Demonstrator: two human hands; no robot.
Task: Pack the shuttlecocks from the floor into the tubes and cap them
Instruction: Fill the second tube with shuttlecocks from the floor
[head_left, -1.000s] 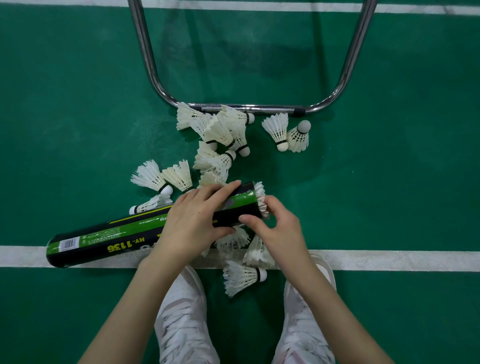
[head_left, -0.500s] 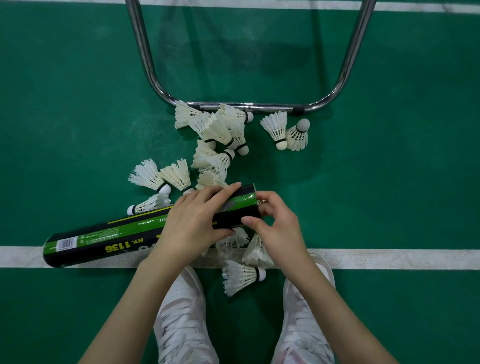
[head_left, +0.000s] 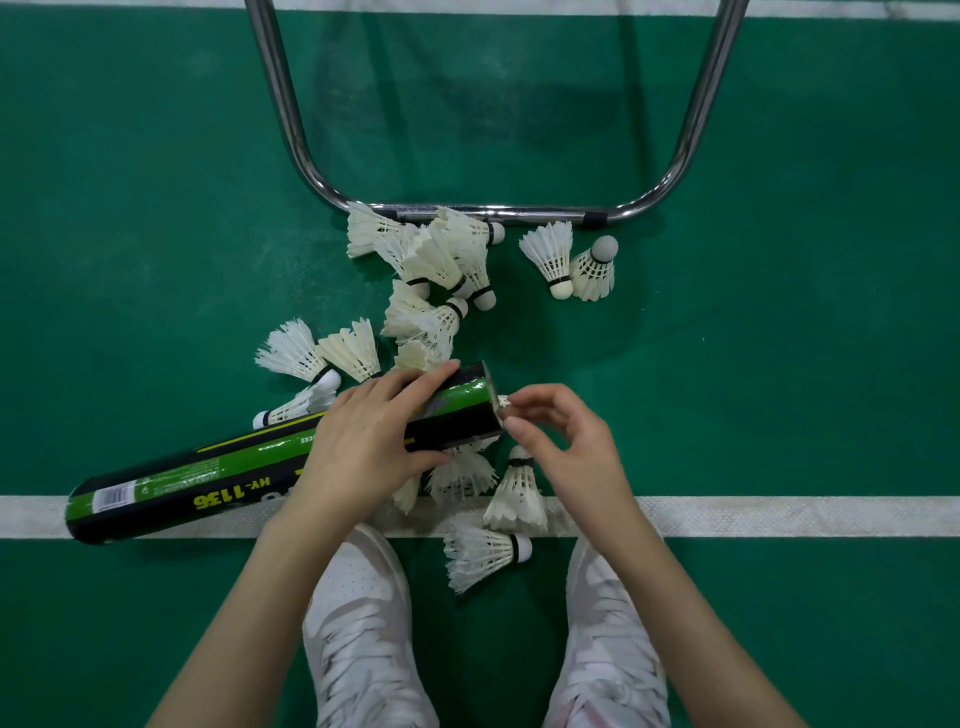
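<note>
A black and green shuttlecock tube (head_left: 234, 467) lies slanted across the white court line, its open mouth pointing right. My left hand (head_left: 363, 447) grips the tube near that mouth. My right hand (head_left: 566, 447) is at the opening, where its thumb and forefinger pinch the feather tips of a shuttlecock (head_left: 502, 400) that is almost fully inside. Several loose white shuttlecocks lie on the green floor: a heap (head_left: 441, 260) above the tube, a pair (head_left: 550, 254) to the right, some (head_left: 296, 353) on the left, and others (head_left: 480, 553) near my feet.
A chrome tube frame (head_left: 291, 130) forms a U on the floor just beyond the heap. A white court line (head_left: 779, 514) runs across the view. My white shoes (head_left: 363, 623) stand at the bottom. No tube cap is in view.
The shuttlecock's feather skirt, which stuck out of the tube mouth a second ago, has slid in until only its tips show. My right hand has opened slightly and stays at the rim.
</note>
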